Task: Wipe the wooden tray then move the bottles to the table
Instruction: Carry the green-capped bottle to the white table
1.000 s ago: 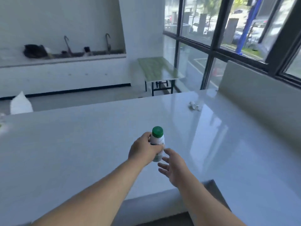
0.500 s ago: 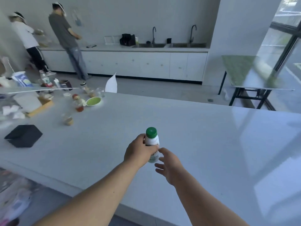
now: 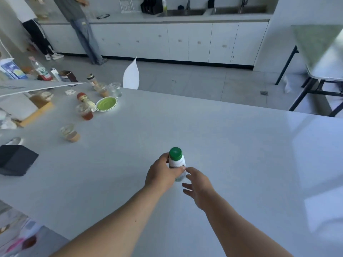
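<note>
**Green-capped bottle gripped upright at table centre**

Nearest: two bare forearms reaching in from the lower edge. Left hand [image 3: 163, 176] wrapped around the body of a small white bottle [image 3: 177, 162], fingers closed on it. Right hand [image 3: 199, 186] just beside the bottle's lower right, fingers spread and loose, thumb tip at or near the bottle wall; contact not clear. Bottle upright, rounded shoulders, smooth domed green cap, greenish print on the label, illegible. Base hidden by the hands; whether resting on the table [image 3: 241, 154] cannot be told.

Table top pale grey, glossy, smooth, with window glare at right.

Left, well apart: matte black square block [image 3: 15, 160]; clear plastic cup [image 3: 69, 133] with brown liquid; second cup [image 3: 85, 113] with reddish liquid; round green lid [image 3: 107, 103] lying flat; a red-capped bottle [image 3: 85, 101] on its side beside it; wooden tray [image 3: 37, 113], partly covered. Labels there too blurred to read.

Beyond: white leaf-shaped chair back [image 3: 131, 75], grey tiled floor, white cabinet run [image 3: 185, 41] with small knobs, two people standing at the counter [image 3: 130, 16].
</note>
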Tool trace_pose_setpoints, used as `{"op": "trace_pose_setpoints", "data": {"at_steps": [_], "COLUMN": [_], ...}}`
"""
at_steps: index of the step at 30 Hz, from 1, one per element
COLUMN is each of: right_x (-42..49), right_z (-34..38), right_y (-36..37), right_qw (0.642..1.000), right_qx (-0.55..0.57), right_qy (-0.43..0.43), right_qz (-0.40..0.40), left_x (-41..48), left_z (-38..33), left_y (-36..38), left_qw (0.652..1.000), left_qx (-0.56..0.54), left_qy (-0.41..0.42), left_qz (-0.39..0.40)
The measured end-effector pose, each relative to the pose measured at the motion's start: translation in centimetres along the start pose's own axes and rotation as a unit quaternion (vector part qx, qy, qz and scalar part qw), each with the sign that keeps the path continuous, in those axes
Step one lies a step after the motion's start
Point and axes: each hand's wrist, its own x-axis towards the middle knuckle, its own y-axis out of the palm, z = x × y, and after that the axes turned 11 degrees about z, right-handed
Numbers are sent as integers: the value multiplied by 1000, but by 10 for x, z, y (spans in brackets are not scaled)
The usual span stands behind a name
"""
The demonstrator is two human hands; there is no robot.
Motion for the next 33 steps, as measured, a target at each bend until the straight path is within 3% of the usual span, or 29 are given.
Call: {"op": "trace_pose_setpoints", "data": {"at_steps": [6, 9, 12, 14, 17, 21, 28, 33], "right_x": [26, 24, -5, -41, -103, -191, -377, -508], "right_z": [-22, -31, -42, -54, -71, -90, -169, -280], "right_y": [8, 17, 22, 19, 4, -27, -89, -139], "right_qw": [999, 995, 969, 942, 892, 811, 686, 647], "right_qx": [-1, -53, -159, -215, -297, -387, -419, -358], "right_qy": [3, -12, -38, -65, -75, -62, -26, 33], "right_qz": [-47, -85, -186, -248, -333, -434, -594, -673], "left_x": [28, 30, 13, -10, -40, -76, -203, -335], "left_z": [30, 41, 53, 61, 50, -2, -92, -122], "left_y": [5, -1, -18, -25, -20, 22, 133, 231], "left_qw": [999, 997, 986, 961, 933, 894, 757, 660], "left_qx": [1, 24, 97, 167, 214, 287, 382, 398], "left_qy": [9, 14, -47, -63, 30, 230, 458, 554], "left_qz": [52, 76, 125, 210, 288, 256, 267, 315]}}
